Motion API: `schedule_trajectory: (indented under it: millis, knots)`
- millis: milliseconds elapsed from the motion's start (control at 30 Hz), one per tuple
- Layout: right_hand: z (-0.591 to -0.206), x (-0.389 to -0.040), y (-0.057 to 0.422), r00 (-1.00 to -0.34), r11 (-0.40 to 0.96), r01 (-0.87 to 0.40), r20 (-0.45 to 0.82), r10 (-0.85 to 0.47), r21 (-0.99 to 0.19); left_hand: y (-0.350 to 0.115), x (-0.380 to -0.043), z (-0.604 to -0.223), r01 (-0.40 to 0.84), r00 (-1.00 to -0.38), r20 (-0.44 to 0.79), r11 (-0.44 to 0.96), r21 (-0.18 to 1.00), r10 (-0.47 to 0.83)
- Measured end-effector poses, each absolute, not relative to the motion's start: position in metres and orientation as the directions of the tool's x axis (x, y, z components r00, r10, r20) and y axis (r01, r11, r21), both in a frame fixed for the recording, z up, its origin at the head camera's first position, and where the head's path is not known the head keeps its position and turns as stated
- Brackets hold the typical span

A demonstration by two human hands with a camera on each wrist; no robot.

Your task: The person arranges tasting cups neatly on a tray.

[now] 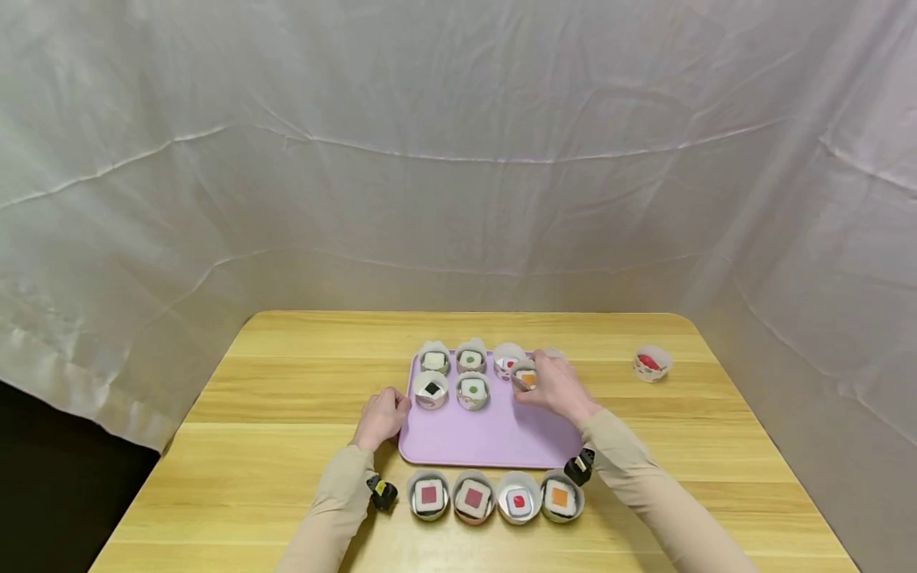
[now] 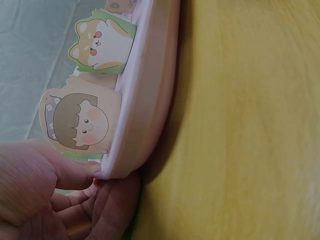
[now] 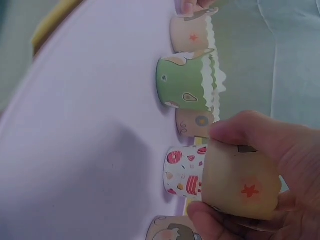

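Note:
A purple tray [image 1: 458,438] lies on the table. At its left edge my left hand [image 1: 384,415] pinches the rim, with the thumb on top and fingers curled below in the left wrist view. My right hand [image 1: 560,387] holds a beige paper cup [image 3: 240,175] between thumb and fingers, over the tray's right half. Inside that cup is a sushi piece with an orange centre [image 1: 528,379]. Just behind it stands a white cup with red prints [image 3: 182,170]. Farther left on the tray are a cup with a black-centred piece [image 1: 431,391] and green-centred ones [image 1: 474,391].
In front of the tray, several cups stand in a row, among them one with a pink-centred piece [image 1: 428,496] and one with an orange-centred piece [image 1: 560,498]. A cup with a red piece [image 1: 652,364] sits apart at the right. Grey curtains [image 1: 458,199] surround the table.

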State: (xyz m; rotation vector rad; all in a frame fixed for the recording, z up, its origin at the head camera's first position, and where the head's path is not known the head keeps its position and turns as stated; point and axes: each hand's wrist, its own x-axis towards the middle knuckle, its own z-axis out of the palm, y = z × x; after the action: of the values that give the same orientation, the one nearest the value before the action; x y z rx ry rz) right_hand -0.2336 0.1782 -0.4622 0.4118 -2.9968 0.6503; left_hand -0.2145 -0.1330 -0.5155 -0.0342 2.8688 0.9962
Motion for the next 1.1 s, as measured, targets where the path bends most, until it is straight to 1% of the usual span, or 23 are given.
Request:
schedule_trajectory:
  millis: [200,467,900,1100]
  knots:
    - [-0.465,-0.236,0.171,-0.970,0.890,-0.236,0.035,-0.242,-0.391,-0.133,-0.214,-0.516,-0.055,-0.995,-0.103,0.784,0.619,0.011]
    - [-0.470,-0.238,0.165,-0.976,0.896,-0.195,-0.014,-0.219,-0.398,-0.132,-0.215,-0.516,-0.061,-0.994,-0.108,0.783,0.618,0.008]
    - [-0.473,-0.237,0.161,-0.977,0.901,-0.192,-0.013,-0.213,-0.388,-0.132,-0.214,-0.516,-0.059,-0.994,-0.107,0.785,0.616,0.010]
    - [-0.473,-0.238,0.159,-0.976,0.892,-0.196,-0.011,-0.219,-0.409,-0.132,-0.215,-0.516,-0.061,-0.994,-0.107,0.787,0.613,0.006]
